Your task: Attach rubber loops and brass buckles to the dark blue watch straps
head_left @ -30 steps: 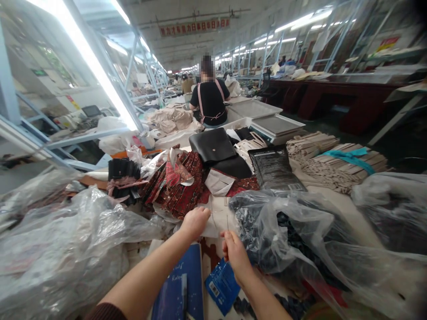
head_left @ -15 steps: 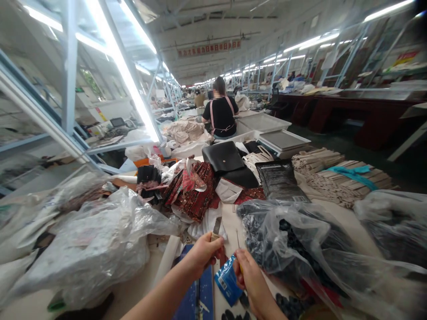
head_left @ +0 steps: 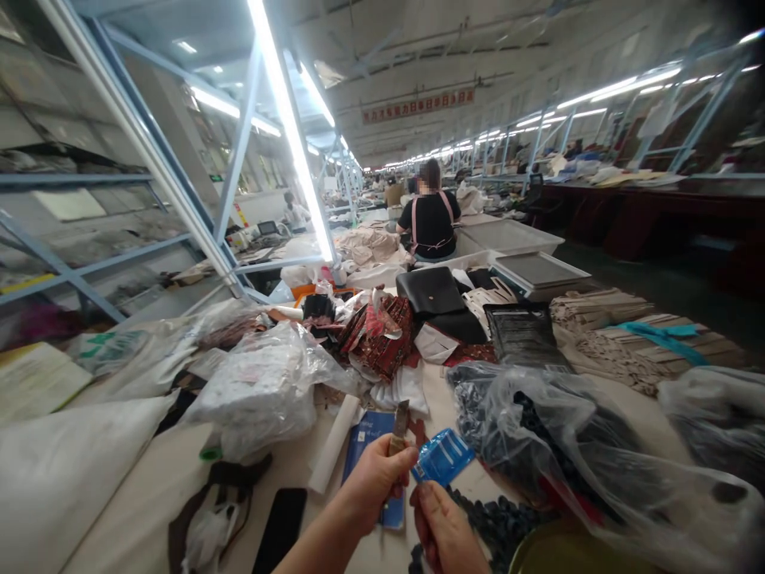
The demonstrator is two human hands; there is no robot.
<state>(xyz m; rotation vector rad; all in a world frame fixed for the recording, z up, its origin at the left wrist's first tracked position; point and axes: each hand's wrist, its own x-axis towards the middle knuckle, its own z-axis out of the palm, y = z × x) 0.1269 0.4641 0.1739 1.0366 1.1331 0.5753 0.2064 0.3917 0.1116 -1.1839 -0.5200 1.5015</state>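
Fluorescent tubes run the length of a crowded workshop, where a long pale tabletop lies heaped with goods. At far left, white sacks and crumpled clear plastic bags cover the surface below blue metal shelving. A dark phone-like slab lies flat near the front edge, beside a white paper roll.

At centre front, the person's left hand is closed in a firm grip around a slim brownish tool, whose upper end stands up above the fist; what kind of tool it is cannot be told. Beneath the hand lies a dark blue booklet. Just to the right, the right hand pinches the lower corner of a small blue packet, flat, glossy and bright blue with pale upright lines on its face, held tilted above the tabletop with its left edge touching the left thumb.

Behind them sit folded red patterned fabric, a black handbag and a black printed pouch. At right, a large clear bag of dark pieces spreads toward stacks of tan paper bundles tied with teal ribbon. Farther back, a worker in a black top sits facing away.
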